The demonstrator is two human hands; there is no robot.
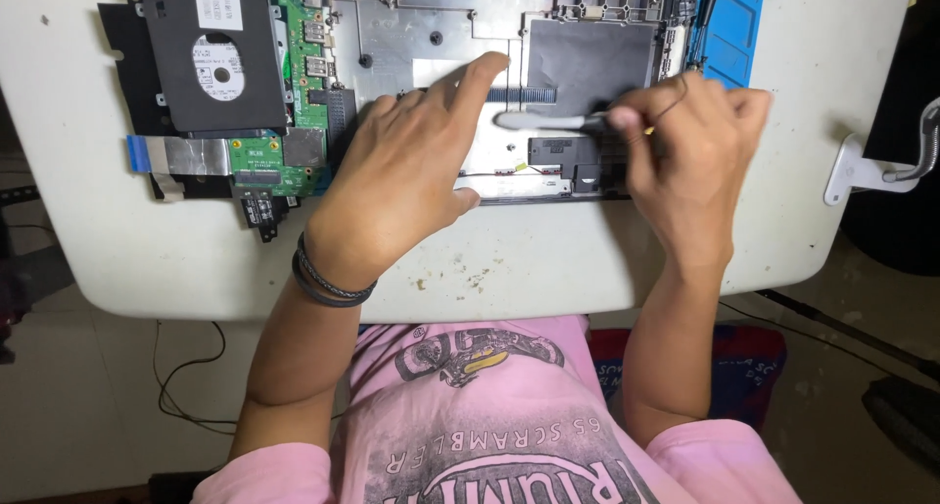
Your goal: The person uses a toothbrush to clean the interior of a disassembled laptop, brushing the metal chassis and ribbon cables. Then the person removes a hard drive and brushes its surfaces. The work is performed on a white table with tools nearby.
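left hand (pixel 406 176) flat on opened laptop chassis (pixel 431 44), right hand (pixel 690 156) gripping perhaps a brush (pixel 543 121)

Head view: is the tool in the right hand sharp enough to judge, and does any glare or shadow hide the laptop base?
Head view: the pale tool in the right hand is smeared by motion blur; the left hand is sharp, resting on the laptop base. Light is even, with no strong glare on the metal; only soft shadows under the hands. The table edges bow slightly from the wide lens.
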